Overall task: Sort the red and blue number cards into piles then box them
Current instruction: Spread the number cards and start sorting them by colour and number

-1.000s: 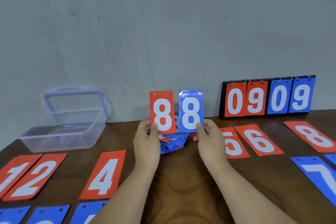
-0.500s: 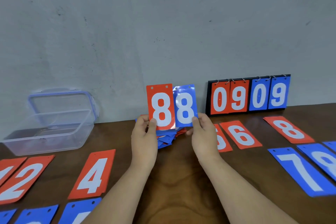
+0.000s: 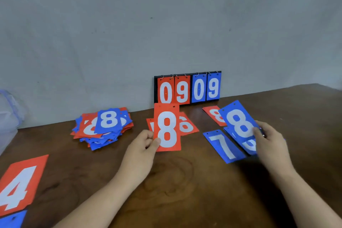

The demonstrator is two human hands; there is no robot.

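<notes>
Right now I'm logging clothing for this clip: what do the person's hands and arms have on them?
Nothing visible: the left hand and right hand are ungloved, no rings, watch or bracelet showing; both forearms are bare to the frame edge, no sleeves.

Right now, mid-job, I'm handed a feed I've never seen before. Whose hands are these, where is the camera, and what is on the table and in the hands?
There is no machine here. A person works with two bare hands, and the only camera sits on their head, looking forward and down.

The left hand pinches a red 8 card upright. The right hand holds a blue 8 card over blue cards lying on the right, among them a blue 7 card.

On the brown table lie a mixed pile of red and blue cards, a red 4 card and a red 6 card. A flip scoreboard reading 0909 stands against the wall. A clear box shows only partly at the left edge.
</notes>
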